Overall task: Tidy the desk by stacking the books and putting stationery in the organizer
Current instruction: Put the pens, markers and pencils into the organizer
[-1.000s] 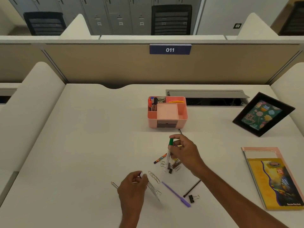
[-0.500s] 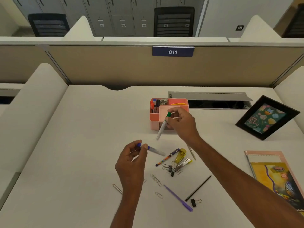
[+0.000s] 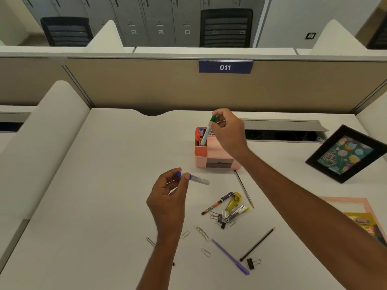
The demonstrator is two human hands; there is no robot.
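Observation:
My right hand (image 3: pixel 228 132) pinches a green-capped marker (image 3: pixel 207 131) by its cap, tip down over the left pen slot of the pink organizer (image 3: pixel 211 159), where red and blue markers stand. My left hand (image 3: pixel 170 195) holds a blue-capped marker (image 3: pixel 198 179) level above the desk, in front of the organizer. Loose on the desk lie a patterned pen (image 3: pixel 217 203), a yellow stapler (image 3: pixel 235 205), binder clips (image 3: pixel 221 219), paper clips (image 3: pixel 202 232), a purple pen (image 3: pixel 230 256), and two pencils (image 3: pixel 257 243) (image 3: pixel 244 188). Stacked books (image 3: pixel 360 218) sit at the right edge.
A black picture frame (image 3: pixel 345 154) leans at the far right. An open cable tray slot (image 3: pixel 280 130) runs behind the organizer. A beige partition (image 3: pixel 146 84) closes the desk's far side, and padded dividers flank both sides. A short pencil (image 3: pixel 150 241) lies partly under my left forearm.
My right hand carried the green-capped marker from the clutter up to the organizer's pen slot. My left hand picked up the blue-capped marker and lifted it forward.

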